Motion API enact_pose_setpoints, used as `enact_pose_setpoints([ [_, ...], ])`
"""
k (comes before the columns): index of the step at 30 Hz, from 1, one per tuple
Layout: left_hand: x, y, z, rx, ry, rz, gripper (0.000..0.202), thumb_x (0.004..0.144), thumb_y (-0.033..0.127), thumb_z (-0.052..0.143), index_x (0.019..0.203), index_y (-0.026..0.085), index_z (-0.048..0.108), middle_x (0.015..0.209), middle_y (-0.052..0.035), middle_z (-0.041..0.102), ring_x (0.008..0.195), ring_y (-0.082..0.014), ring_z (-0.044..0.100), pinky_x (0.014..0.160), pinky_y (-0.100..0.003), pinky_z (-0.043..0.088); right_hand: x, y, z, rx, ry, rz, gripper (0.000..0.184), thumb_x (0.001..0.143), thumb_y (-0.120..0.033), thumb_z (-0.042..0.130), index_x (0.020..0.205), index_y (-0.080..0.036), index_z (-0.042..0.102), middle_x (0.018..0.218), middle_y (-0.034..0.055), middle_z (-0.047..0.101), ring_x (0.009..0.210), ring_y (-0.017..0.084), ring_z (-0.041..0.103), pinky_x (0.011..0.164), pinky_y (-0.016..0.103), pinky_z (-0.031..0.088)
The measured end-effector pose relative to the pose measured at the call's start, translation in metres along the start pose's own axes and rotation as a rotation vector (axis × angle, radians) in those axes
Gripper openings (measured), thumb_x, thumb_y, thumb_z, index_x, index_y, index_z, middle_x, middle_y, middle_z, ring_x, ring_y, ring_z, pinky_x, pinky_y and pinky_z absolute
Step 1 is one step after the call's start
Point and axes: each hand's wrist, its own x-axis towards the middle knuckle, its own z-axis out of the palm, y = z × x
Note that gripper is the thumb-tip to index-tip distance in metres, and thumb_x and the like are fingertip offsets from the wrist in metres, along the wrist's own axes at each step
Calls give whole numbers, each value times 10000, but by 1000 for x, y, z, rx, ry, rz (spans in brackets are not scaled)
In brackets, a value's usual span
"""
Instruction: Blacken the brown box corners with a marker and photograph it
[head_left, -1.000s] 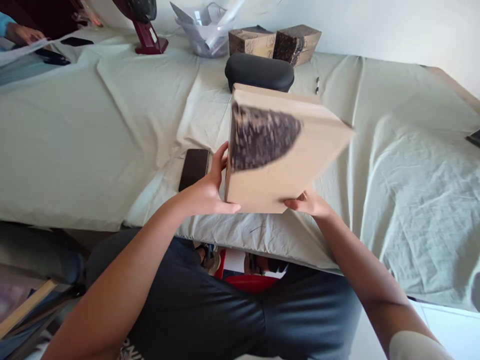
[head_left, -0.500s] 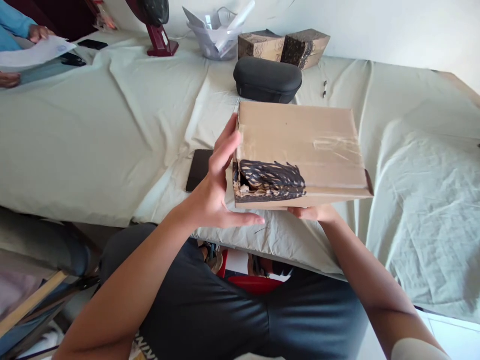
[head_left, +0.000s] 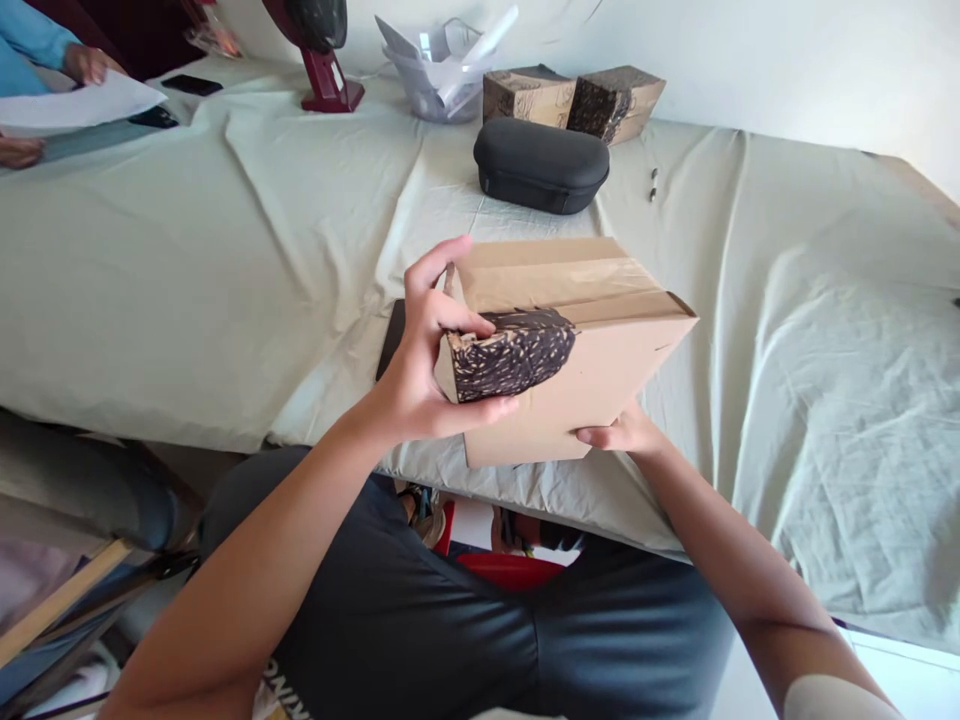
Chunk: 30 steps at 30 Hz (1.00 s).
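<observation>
A brown cardboard box (head_left: 600, 365) is held tilted above the cloth-covered table, with a black scribbled patch on its left corner. My left hand (head_left: 427, 360) grips that corner, its thumb on the near face and fingers over the top edge. At the lower right, my right hand (head_left: 619, 432) holds the box with its thumb on the near face; its other fingers are hidden behind. A dark phone (head_left: 391, 340) lies on the cloth, partly covered by my left hand.
Behind the box lie a black zip case (head_left: 541, 165) and a small pen-like item (head_left: 653, 185). Two scribbled cardboard boxes (head_left: 529, 97) and a clear plastic basket (head_left: 435, 85) stand by the wall, near a maroon stand (head_left: 330, 80). At far left, another person's hand (head_left: 90, 63) holds paper.
The box has been tipped so its plain near face and the scribbled patch turn toward me. My left fingers have closed over its corner, and my right thumb now shows on the near face.
</observation>
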Motion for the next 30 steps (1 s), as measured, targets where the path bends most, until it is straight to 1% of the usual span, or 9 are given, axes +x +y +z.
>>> enact_pose_setpoints([
  [3, -1, -9, 1, -23, 7, -31, 742, 691, 668, 963, 1208, 316, 564, 1621, -86, 395, 1613, -429, 344, 1347, -696, 271, 1, 0, 3, 64, 43, 36, 969, 695, -678, 898, 1499, -256, 559, 1442, 162, 682, 1342, 425, 666, 1109, 585, 600],
  [7, 1, -6, -4, -27, -20, -185, 870, 633, 701, 981, 1283, 328, 539, 1624, -99, 398, 1630, -456, 292, 1338, -691, 295, 2, -2, 10, 144, 36, 82, 1050, 710, -694, 885, 1580, -278, 469, 1552, 160, 601, 1452, 443, 580, 1201, 624, 516],
  [10, 3, -5, -8, -18, -21, -198, 859, 636, 660, 993, 1281, 325, 535, 1600, -97, 412, 1609, -445, 320, 1315, -682, 339, 3, -4, 12, 183, 3, 64, 1033, 718, -681, 884, 1575, -291, 460, 1632, 154, 529, 1528, 451, 504, 1247, 639, 462],
  [16, 10, -20, -12, 23, 7, -146, 669, 695, 658, 945, 1006, 246, 519, 1320, -75, 519, 1335, -336, 566, 1195, -627, 488, 8, -11, 16, 239, 9, 83, 1069, 724, -686, 870, 1611, -298, 416, 1710, 148, 443, 1585, 448, 429, 1272, 638, 433],
  [18, 8, -25, -13, 4, 1, -194, 679, 720, 671, 929, 1106, 257, 554, 1373, -86, 520, 1368, -342, 552, 1216, -624, 471, 10, -12, 18, 259, 11, 104, 1097, 735, -727, 842, 1636, -299, 386, 1701, 149, 455, 1583, 447, 435, 1262, 636, 447],
  [20, 2, -31, -11, -4, 8, -213, 808, 739, 656, 926, 1354, 298, 544, 1497, -98, 484, 1464, -363, 490, 1275, -642, 408, 11, -11, 20, 260, 24, 124, 1161, 729, -818, 784, 1671, -305, 337, 1694, 147, 462, 1601, 449, 408, 1251, 634, 464],
  [23, -14, -40, 0, -24, 63, -160, 1232, 662, 670, 968, 1665, 434, 292, 1741, -46, 276, 1651, -401, 258, 1371, -650, 247, 10, -5, 21, 208, 41, 150, 1251, 713, -904, 726, 1715, -321, 257, 1694, 147, 456, 1650, 447, 319, 1245, 634, 474],
  [26, -29, -43, 18, -149, 37, -288, 1350, 748, 607, 945, 1725, 520, 17, 1854, -16, 97, 1708, -408, 180, 1378, -657, 225, 9, 2, 21, 143, 53, 159, 1221, 756, -944, 659, 1727, -327, 250, 1705, 152, 442, 1652, 444, 314, 1228, 648, 488],
  [30, -36, -38, 34, -299, 52, -533, 1359, 763, 618, 930, 1739, 481, -6, 1850, -76, 185, 1682, -435, 277, 1352, -707, 262, 12, 6, 11, 55, 88, 51, 1140, 845, -1023, 369, 1735, -317, 277, 1714, 152, 440, 1582, 415, 441, 1186, 618, 528],
])
